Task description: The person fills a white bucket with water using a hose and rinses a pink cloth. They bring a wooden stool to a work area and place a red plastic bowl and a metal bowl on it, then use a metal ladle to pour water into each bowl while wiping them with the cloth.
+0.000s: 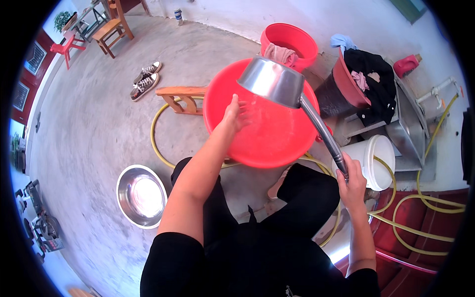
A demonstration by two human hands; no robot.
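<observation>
My right hand [351, 182] grips the long handle of a stainless steel water dipper [272, 81]. The dipper's cup is tipped over the far part of a large red plastic basin [267, 148], its mouth facing down and its inside hidden. Over the basin's left side hovers my left hand [235, 114], fingers apart and slightly blurred, holding nothing. A thin layer of water seems to lie in the basin. The basin stands before my knees, with a wooden stool or bench [182, 92] partly hidden under it.
Behind stands a red bucket [293, 31] with a pink cloth [281, 54]. At right are a clothes-filled tub [339, 80], a white bucket [380, 163] and a yellow hose [404, 221]. A steel bowl [128, 193] and sneakers [146, 82] lie left on the concrete floor [96, 130].
</observation>
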